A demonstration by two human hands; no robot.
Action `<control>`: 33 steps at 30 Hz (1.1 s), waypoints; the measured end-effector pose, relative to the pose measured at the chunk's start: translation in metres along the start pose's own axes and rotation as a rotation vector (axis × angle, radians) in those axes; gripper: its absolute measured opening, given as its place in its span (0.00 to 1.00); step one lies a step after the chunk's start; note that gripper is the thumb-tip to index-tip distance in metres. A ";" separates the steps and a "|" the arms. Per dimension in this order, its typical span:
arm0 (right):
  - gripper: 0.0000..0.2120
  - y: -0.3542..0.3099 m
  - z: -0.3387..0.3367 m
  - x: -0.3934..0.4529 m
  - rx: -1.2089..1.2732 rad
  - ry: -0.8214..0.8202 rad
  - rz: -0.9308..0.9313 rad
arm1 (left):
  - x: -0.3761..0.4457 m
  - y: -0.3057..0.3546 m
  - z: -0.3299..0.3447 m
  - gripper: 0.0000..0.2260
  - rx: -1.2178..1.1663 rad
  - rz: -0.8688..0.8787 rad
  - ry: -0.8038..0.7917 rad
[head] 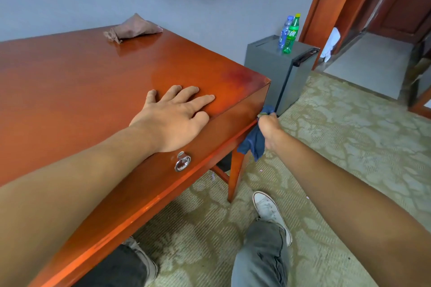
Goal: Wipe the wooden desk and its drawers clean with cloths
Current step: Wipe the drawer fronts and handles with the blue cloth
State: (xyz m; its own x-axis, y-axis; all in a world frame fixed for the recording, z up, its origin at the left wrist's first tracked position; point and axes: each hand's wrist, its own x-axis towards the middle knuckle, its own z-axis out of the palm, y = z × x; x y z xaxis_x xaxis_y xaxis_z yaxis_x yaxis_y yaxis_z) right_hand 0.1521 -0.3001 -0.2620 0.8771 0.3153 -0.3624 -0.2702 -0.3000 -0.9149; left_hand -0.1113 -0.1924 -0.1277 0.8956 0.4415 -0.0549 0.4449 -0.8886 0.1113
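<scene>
The reddish wooden desk [81,81] fills the left half of the view. My left hand [173,117] lies flat on its top near the front right corner, fingers spread. My right hand [270,130] grips a dark blue cloth [253,141] against the lower edge of the desk's front panel, close to the right corner and above the leg. A drawer front below my left wrist carries a silver ring pull [182,162]. A second, brown cloth [134,28] lies crumpled at the desk's far edge by the wall.
A grey mini fridge [277,70] stands right of the desk with a blue bottle [285,31] and a green bottle [291,34] on top. Patterned carpet [338,147] covers the floor. My legs and a white shoe [271,212] are below. A wooden doorframe [326,7] rises at the right.
</scene>
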 end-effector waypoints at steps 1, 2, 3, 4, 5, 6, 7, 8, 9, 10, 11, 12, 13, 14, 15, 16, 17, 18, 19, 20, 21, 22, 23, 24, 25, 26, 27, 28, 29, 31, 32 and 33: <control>0.14 -0.002 0.001 0.001 0.017 -0.022 -0.003 | 0.000 0.000 0.000 0.24 -0.003 -0.001 0.004; 0.08 -0.011 0.001 -0.004 0.046 -0.034 -0.012 | -0.001 0.000 0.000 0.24 -0.007 -0.002 0.004; 0.06 -0.023 0.001 -0.015 0.101 -0.039 -0.024 | -0.001 0.000 0.000 0.24 -0.010 -0.002 0.003; 0.07 -0.040 0.002 -0.025 0.178 -0.032 -0.019 | -0.001 0.000 0.000 0.25 -0.009 0.000 0.004; 0.08 -0.059 0.002 -0.037 0.262 -0.018 -0.028 | -0.001 0.000 0.000 0.25 -0.009 0.002 0.005; 0.09 -0.077 0.002 -0.047 0.336 0.009 -0.069 | -0.001 0.000 0.001 0.26 -0.007 0.003 0.006; 0.09 -0.090 0.004 -0.055 0.363 0.037 -0.136 | -0.001 0.000 0.001 0.25 -0.004 0.001 0.006; 0.10 -0.096 0.009 -0.064 0.313 0.077 -0.236 | -0.001 0.000 0.002 0.25 -0.003 -0.003 0.006; 0.11 -0.094 0.015 -0.075 0.202 0.118 -0.353 | -0.001 -0.001 0.003 0.24 -0.004 -0.007 0.005; 0.12 -0.086 0.023 -0.080 0.096 0.156 -0.473 | -0.001 -0.001 0.003 0.24 -0.004 -0.008 0.006; 0.15 -0.072 0.031 -0.085 0.030 0.197 -0.578 | -0.002 0.000 0.003 0.24 0.000 -0.007 0.009; 0.19 -0.057 0.039 -0.087 0.006 0.240 -0.631 | -0.001 0.000 0.004 0.24 0.006 -0.005 0.013; 0.22 -0.044 0.046 -0.091 0.015 0.278 -0.631 | -0.001 -0.001 0.004 0.25 0.010 -0.003 0.017; 0.24 -0.030 0.052 -0.088 0.039 0.303 -0.603 | -0.001 -0.001 0.004 0.25 0.008 -0.004 0.016; 0.26 -0.017 0.057 -0.086 0.035 0.319 -0.551 | -0.001 -0.001 0.004 0.25 0.005 -0.006 0.015; 0.27 -0.005 0.061 -0.083 0.010 0.348 -0.502 | -0.001 -0.001 0.004 0.25 0.003 -0.007 0.013; 0.28 0.005 0.065 -0.081 -0.037 0.375 -0.489 | -0.001 -0.001 0.003 0.25 0.000 -0.006 0.011; 0.27 0.014 0.067 -0.080 -0.088 0.397 -0.531 | -0.001 0.000 0.003 0.25 -0.004 -0.006 0.009; 0.24 0.024 0.066 -0.079 -0.139 0.420 -0.607 | -0.002 0.000 0.003 0.26 -0.005 -0.005 0.010; 0.20 0.033 0.064 -0.076 -0.190 0.459 -0.680 | -0.001 0.000 0.003 0.26 -0.003 -0.005 0.012; 0.18 0.039 0.061 -0.078 -0.247 0.469 -0.717 | -0.001 0.000 0.002 0.26 -0.004 -0.005 0.013; 0.17 0.046 0.058 -0.080 -0.301 0.439 -0.709 | 0.000 -0.001 0.002 0.25 -0.006 -0.006 0.013; 0.18 0.052 0.054 -0.084 -0.347 0.388 -0.686 | 0.000 -0.001 0.001 0.25 -0.008 -0.007 0.017; 0.18 0.058 0.051 -0.086 -0.376 0.333 -0.675 | 0.000 -0.002 0.001 0.25 -0.008 -0.007 0.025; 0.18 0.059 0.047 -0.089 -0.402 0.278 -0.646 | 0.000 -0.001 0.001 0.25 -0.006 -0.006 0.032; 0.18 0.056 0.042 -0.091 -0.435 0.235 -0.616 | 0.000 -0.001 0.001 0.25 -0.006 -0.004 0.036; 0.18 0.049 0.039 -0.099 -0.466 0.195 -0.574 | -0.001 0.001 0.001 0.25 -0.008 -0.002 0.036; 0.18 0.042 0.038 -0.106 -0.472 0.176 -0.544 | -0.002 0.002 0.001 0.25 -0.011 0.000 0.035; 0.18 0.034 0.037 -0.117 -0.463 0.169 -0.533 | -0.003 0.003 0.001 0.25 -0.016 -0.001 0.037; 0.19 0.026 0.047 -0.148 -0.446 0.141 -0.580 | -0.006 0.003 -0.001 0.25 -0.023 -0.009 0.040; 0.21 0.026 0.054 -0.164 -0.428 0.124 -0.613 | -0.008 0.003 -0.002 0.25 -0.026 -0.011 0.047; 0.23 0.027 0.058 -0.179 -0.412 0.095 -0.617 | -0.010 0.004 -0.002 0.25 -0.030 -0.013 0.060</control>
State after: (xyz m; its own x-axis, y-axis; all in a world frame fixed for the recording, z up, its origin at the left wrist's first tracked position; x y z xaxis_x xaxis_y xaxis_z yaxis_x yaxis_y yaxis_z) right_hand -0.0355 -0.3125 -0.2317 0.8569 0.4619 0.2290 0.4361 -0.4126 -0.7997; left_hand -0.1187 -0.2001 -0.1248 0.8876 0.4607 0.0028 0.4557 -0.8789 0.1408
